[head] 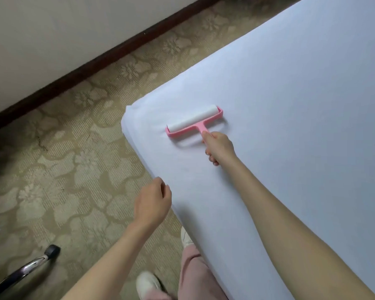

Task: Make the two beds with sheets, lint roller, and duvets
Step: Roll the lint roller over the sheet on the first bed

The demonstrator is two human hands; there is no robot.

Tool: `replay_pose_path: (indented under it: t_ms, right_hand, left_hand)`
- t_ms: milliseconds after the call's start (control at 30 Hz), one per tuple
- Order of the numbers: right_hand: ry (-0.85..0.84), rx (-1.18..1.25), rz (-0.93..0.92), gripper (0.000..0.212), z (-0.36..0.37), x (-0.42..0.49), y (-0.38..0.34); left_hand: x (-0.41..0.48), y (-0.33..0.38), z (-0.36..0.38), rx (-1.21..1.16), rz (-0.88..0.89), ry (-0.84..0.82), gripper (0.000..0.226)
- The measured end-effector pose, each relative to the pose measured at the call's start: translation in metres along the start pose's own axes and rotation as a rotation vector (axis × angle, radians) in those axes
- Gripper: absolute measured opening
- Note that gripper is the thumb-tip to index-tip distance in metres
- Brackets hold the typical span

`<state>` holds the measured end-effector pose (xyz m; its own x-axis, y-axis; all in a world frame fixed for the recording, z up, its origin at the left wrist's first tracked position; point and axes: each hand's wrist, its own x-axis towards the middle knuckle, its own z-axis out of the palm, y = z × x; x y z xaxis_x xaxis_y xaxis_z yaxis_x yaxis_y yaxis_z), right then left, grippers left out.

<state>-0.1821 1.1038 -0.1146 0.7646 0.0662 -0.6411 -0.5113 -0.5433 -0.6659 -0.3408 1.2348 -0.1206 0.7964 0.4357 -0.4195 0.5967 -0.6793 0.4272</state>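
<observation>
The right hand [218, 148] gripped the roller [194, 121] just ahead of it on the sheet [290, 105] near the corner, the left hand [153, 203] hung loosely curled beside the bed edge; lint-rolling seemed underway, calling next for steady strokes.

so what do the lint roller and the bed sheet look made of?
Lint roller: pink frame and handle look like moulded plastic, smooth and slightly glossy; the white roll looks like matte sticky paper, though tack can't be confirmed. Bed sheet: pale woven fabric, matte, pulled taut with faint folds at the corner.
</observation>
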Motion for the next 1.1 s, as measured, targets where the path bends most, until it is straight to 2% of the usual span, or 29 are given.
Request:
replay_pose_path:
  t_ms: [200, 300, 500, 567, 667, 833, 1000, 1100]
  right_hand:
    - [0.009, -0.015, 0.044, 0.032, 0.027, 0.039, -0.042]
    - [0.065, -0.029, 0.075, 0.039, 0.037, 0.052, -0.053]
    - [0.159, -0.044, 0.074, 0.04, 0.065, 0.099, -0.114]
    - [0.206, 0.046, 0.086, 0.04, 0.079, 0.112, -0.138]
    - [0.33, 0.323, 0.126, 0.037, 0.092, 0.104, -0.162]
    - [0.593, 0.652, 0.276, 0.031, 0.113, 0.024, -0.135]
    - [0.746, 0.81, 0.549, 0.032, 0.141, -0.019, -0.102]
    - [0.78, 0.836, 0.577, 0.032, 0.146, -0.006, -0.102]
  left_hand:
    - [0.065, -0.012, -0.032, 0.041, -0.018, -0.065, 0.022]
    - [0.101, -0.011, -0.042, 0.068, 0.032, -0.122, 0.022]
    - [0.189, -0.012, -0.083, 0.087, 0.169, -0.199, 0.022]
    - [0.22, -0.016, -0.105, 0.117, 0.222, -0.207, 0.023]
    - [0.265, -0.024, -0.138, 0.168, 0.271, -0.201, 0.024]
    - [0.303, -0.024, -0.16, 0.229, 0.316, -0.286, 0.028]
    - [0.31, 0.008, -0.157, 0.252, 0.402, -0.381, 0.025]
    - [0.315, 0.035, -0.154, 0.243, 0.452, -0.41, 0.024]
